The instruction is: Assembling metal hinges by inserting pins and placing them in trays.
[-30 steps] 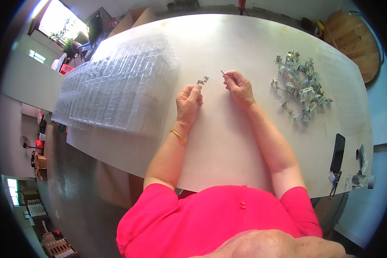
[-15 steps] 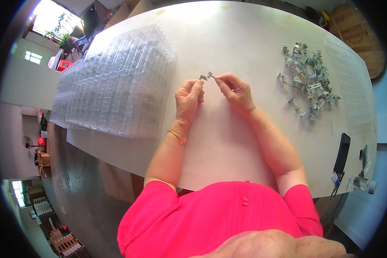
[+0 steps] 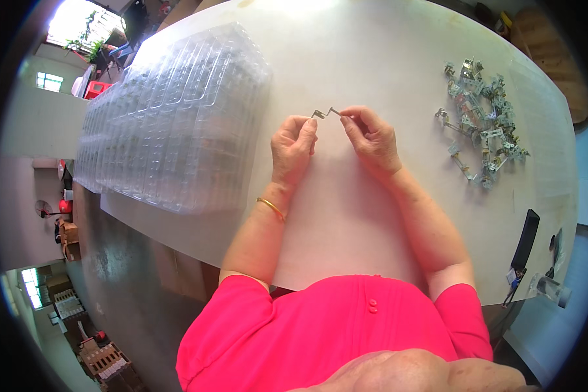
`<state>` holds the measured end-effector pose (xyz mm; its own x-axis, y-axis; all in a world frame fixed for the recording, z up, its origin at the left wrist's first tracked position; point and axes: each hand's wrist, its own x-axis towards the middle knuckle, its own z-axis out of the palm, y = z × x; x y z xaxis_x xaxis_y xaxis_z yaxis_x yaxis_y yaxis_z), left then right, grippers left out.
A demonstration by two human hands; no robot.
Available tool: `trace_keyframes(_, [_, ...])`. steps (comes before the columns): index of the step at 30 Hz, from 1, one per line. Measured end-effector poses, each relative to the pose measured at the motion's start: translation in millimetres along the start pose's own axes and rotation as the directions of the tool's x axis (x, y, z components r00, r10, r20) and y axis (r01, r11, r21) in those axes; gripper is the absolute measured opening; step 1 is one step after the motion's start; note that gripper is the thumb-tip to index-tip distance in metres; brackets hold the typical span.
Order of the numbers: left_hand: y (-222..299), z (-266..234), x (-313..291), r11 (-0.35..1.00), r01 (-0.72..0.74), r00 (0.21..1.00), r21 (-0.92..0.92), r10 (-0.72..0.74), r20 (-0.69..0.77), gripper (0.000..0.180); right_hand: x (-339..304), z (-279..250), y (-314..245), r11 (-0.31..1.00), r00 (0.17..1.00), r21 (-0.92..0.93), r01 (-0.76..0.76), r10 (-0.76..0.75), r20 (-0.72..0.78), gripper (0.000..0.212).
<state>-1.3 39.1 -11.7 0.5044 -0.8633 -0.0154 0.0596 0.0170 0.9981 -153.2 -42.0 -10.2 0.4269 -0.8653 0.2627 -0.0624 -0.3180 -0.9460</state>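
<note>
My left hand [image 3: 293, 145] and my right hand [image 3: 371, 136] meet over the white table [image 3: 346, 215], fingertips pinching a small bent metal part [image 3: 325, 113] between them. The left holds its left end, the right its thin pin end. A gold bangle [image 3: 271, 208] sits on my left wrist. The part is too small to make out in detail.
A big stack of clear plastic blister trays [image 3: 176, 111] lies left of my hands. A pile of several small metal parts [image 3: 480, 121] lies at the right. A black phone [image 3: 524, 238] and a small clear container [image 3: 549, 287] sit near the table's right front edge.
My two hands have come together; the pin in the right hand and the small piece in the left, apart one second ago, are now joined between my fingertips.
</note>
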Motion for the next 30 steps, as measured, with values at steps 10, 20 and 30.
trace_keyframes(10, [-6, 5, -4, 0.947, -0.193, 0.981, 0.258, 0.196, 0.016, 0.007, 3, -4, -7, 0.970, 0.990, 0.219, -0.104, 0.079, 0.120, 0.016])
trace_keyframes(20, [-1, 8, -7, 0.866, -0.347, 0.938, 0.359, 0.326, 0.119, 0.003, 7, -2, 12, 0.989, 0.999, 0.147, 0.013, -0.019, 0.045, 0.010])
trace_keyframes(30, [6, -4, 0, 0.954, 0.080, 0.993, -0.288, -0.052, 0.102, 0.016, 7, -3, -2, 0.924, 0.979, 0.324, -0.202, 0.202, 0.033, 0.011])
